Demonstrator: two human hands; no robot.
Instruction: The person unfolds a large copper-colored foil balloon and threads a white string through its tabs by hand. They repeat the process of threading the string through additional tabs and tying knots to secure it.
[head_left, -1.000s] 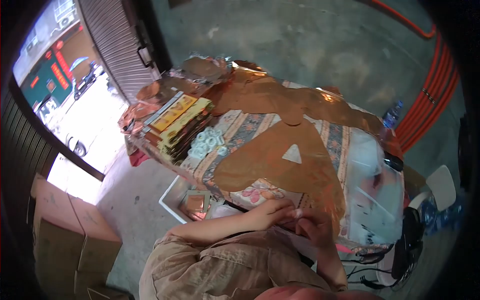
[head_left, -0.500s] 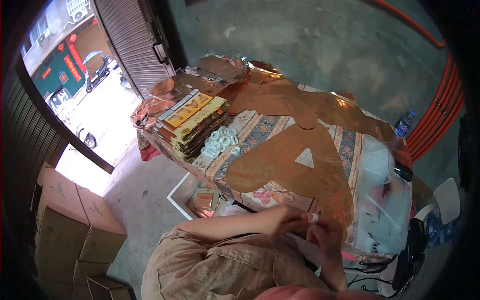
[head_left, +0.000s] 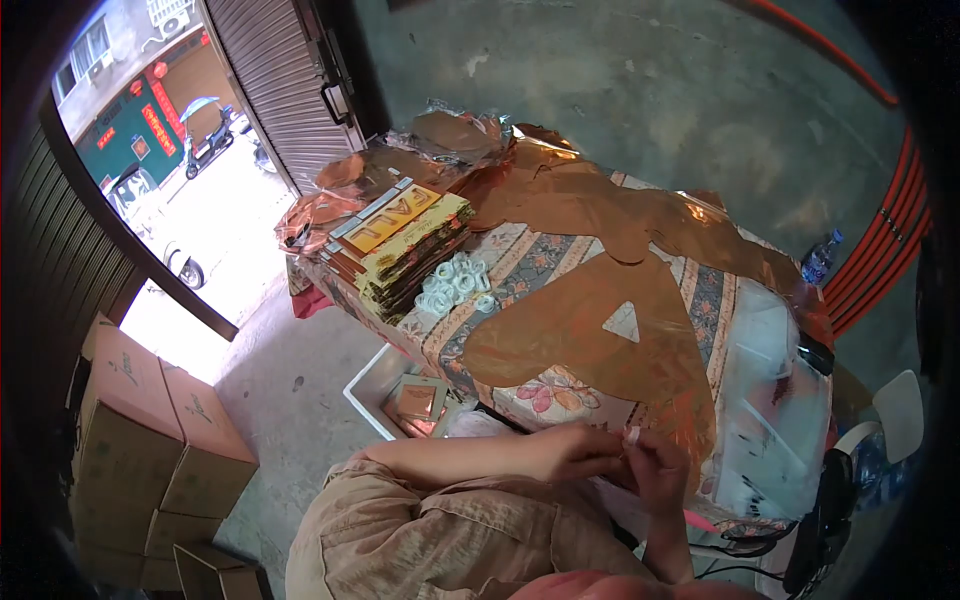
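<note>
My left hand (head_left: 578,452) reaches in from the left, its fingers closed and meeting the fingertips of my right hand (head_left: 657,470). Between the two hands a small white coil (head_left: 632,435) shows, pinched in the fingers of my right hand. What the left fingers grip, if anything, is too small to tell. Beyond the hands lies a large brown sheet (head_left: 570,310) with a triangular gap, flat on the patterned tablecloth (head_left: 555,250). Several similar white coils (head_left: 452,284) are heaped beside a stack of yellow printed cards (head_left: 410,240).
A white tub (head_left: 375,390) holding copper-coloured cards stands beside the table. Cardboard boxes (head_left: 150,410) are at the left, near an open doorway. Clear plastic packs (head_left: 765,400) and a bottle (head_left: 820,258) are at the right. A white chair (head_left: 898,415) stands beyond.
The view has shifted slightly. Both hands have drawn closer together around the white coil, which now shows less between the fingers.
</note>
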